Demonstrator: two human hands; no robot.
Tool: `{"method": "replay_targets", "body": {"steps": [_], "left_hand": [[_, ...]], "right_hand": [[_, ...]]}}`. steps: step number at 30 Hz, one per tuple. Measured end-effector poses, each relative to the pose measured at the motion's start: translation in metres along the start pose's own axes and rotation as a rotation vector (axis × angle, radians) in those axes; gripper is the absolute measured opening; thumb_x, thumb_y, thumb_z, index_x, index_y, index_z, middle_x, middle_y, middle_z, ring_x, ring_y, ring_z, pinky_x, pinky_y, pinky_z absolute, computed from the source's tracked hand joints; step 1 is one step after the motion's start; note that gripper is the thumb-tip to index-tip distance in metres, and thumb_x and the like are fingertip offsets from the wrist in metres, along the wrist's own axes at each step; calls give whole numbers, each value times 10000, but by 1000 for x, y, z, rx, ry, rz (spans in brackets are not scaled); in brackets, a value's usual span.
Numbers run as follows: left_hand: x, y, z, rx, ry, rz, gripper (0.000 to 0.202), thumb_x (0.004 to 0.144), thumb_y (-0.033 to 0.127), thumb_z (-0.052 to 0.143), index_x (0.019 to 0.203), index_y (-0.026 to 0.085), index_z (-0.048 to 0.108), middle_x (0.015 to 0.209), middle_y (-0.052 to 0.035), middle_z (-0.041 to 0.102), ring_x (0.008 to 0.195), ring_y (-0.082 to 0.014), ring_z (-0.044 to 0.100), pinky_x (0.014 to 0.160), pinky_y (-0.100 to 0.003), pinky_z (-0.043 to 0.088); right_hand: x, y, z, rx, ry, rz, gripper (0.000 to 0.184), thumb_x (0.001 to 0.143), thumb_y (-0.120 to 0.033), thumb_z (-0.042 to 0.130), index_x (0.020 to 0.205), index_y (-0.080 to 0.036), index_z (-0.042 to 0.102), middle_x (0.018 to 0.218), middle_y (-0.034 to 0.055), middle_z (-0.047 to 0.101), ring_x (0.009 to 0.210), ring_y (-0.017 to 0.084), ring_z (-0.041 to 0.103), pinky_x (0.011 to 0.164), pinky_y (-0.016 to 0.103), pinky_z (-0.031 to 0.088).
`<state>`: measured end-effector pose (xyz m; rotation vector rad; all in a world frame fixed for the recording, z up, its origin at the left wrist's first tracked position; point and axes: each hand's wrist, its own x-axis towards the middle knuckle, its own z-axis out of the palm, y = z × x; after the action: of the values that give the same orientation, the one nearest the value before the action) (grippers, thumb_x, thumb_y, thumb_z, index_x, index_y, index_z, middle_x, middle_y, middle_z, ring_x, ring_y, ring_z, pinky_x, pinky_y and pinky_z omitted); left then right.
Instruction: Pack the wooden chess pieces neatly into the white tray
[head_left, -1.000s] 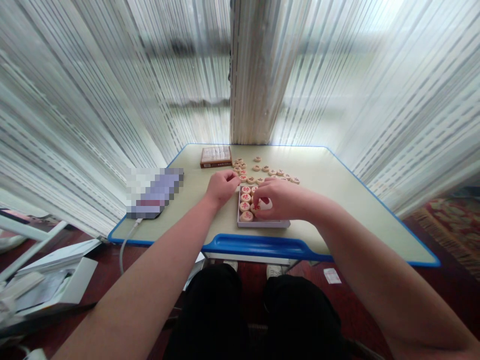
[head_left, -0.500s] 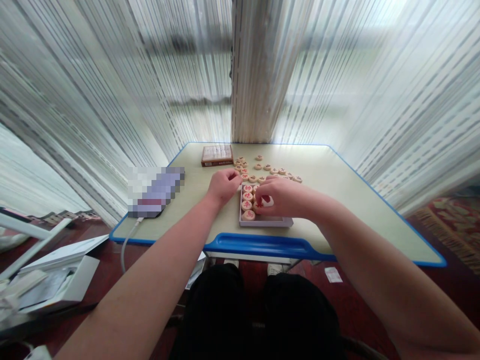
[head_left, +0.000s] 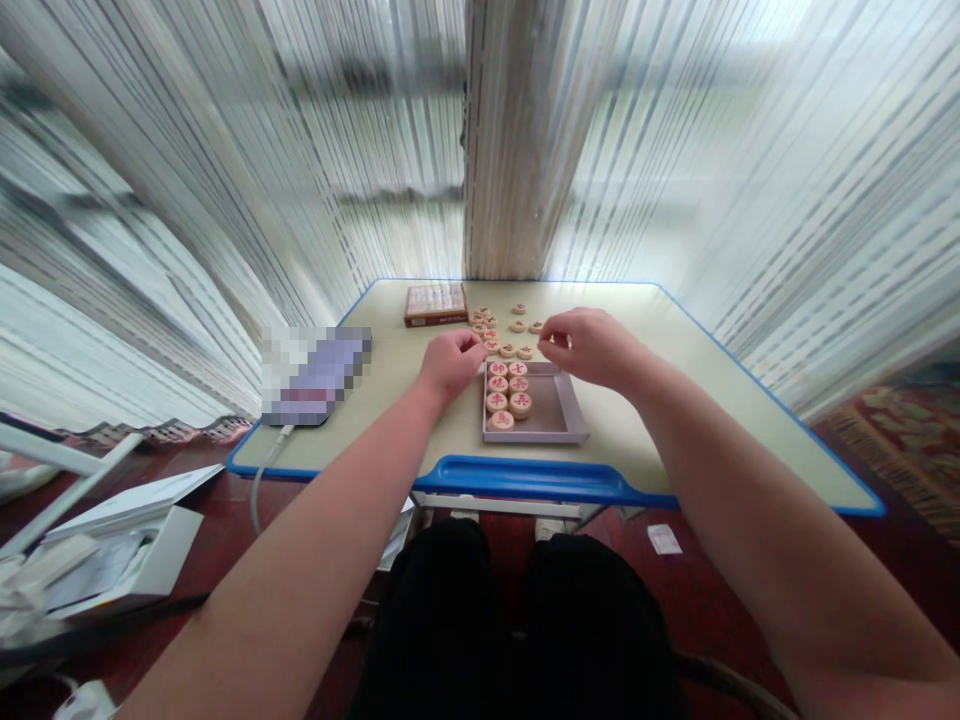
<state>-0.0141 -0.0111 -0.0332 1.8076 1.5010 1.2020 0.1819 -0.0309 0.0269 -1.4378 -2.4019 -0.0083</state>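
Observation:
A shallow grey tray (head_left: 559,425) lies on the table in front of me, with several round wooden chess pieces (head_left: 509,388) marked in red in its left half. More loose pieces (head_left: 517,326) lie scattered beyond it. My left hand (head_left: 448,362) rests curled at the tray's far left corner, its fingertips pinched among the loose pieces. My right hand (head_left: 590,345) hovers over the loose pieces past the tray's far edge, fingers pinched together; whether a piece is between them is hidden.
A brown box lid (head_left: 434,304) lies at the table's (head_left: 675,380) far side. A blurred phone (head_left: 315,375) with a cable sits at the left edge. White curtains surround the table. White boxes (head_left: 97,560) lie on the floor at left.
My right hand has lifted out of the tray and moved away to the loose pieces beyond it, uncovering the pieces in the tray. My left hand has stayed put.

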Motion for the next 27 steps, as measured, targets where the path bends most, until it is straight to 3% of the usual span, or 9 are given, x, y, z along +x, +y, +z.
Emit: {"method": "replay_targets", "body": {"steps": [4, 8, 14, 21, 24, 27], "left_hand": [[1, -1, 1, 4, -2, -5, 152, 648, 243, 494, 567, 159, 590, 535, 13, 553, 578, -130, 503, 566, -251, 369], [1, -2, 2, 3, -17, -1, 148, 654, 244, 500, 587, 160, 602, 570, 5, 582, 594, -135, 516, 591, -256, 389], [3, -4, 2, 54, -69, 26, 160, 681, 208, 492, 665, 159, 644, 672, -21, 640, 693, -163, 567, 706, -283, 440], [8, -7, 6, 34, -150, 95, 296, 770, 169, 436, 911, 165, 697, 1095, -65, 673, 1097, -185, 559, 1015, -303, 374], [9, -8, 7, 38, -214, 82, 322, 793, 173, 420, 956, 152, 697, 1131, -73, 666, 1122, -189, 556, 1034, -305, 365], [8, -9, 6, 75, -190, 64, 326, 790, 151, 410, 932, 143, 703, 1064, -74, 689, 1045, -190, 594, 981, -307, 415]], "right_hand": [[6, 13, 12, 13, 51, 55, 218, 775, -245, 495, 803, -156, 692, 698, 46, 618, 676, 165, 519, 687, 277, 363], [10, 18, 25, 70, 133, 22, 229, 800, -274, 508, 859, -154, 693, 820, 76, 642, 768, 182, 537, 752, 290, 398], [11, 9, 37, 153, -23, -39, 264, 834, -245, 487, 951, -141, 700, 948, 92, 683, 910, 196, 574, 839, 296, 409], [10, 0, 43, 246, -89, -62, 321, 867, -271, 463, 1073, -159, 682, 1041, 97, 685, 969, 192, 596, 880, 298, 421], [11, 1, 44, 251, -92, -94, 336, 876, -269, 450, 1078, -129, 678, 1043, 119, 683, 978, 204, 593, 891, 312, 418], [12, 1, 45, 222, -85, -89, 328, 879, -267, 446, 1043, -123, 691, 1020, 119, 686, 969, 207, 591, 881, 312, 419]]}}
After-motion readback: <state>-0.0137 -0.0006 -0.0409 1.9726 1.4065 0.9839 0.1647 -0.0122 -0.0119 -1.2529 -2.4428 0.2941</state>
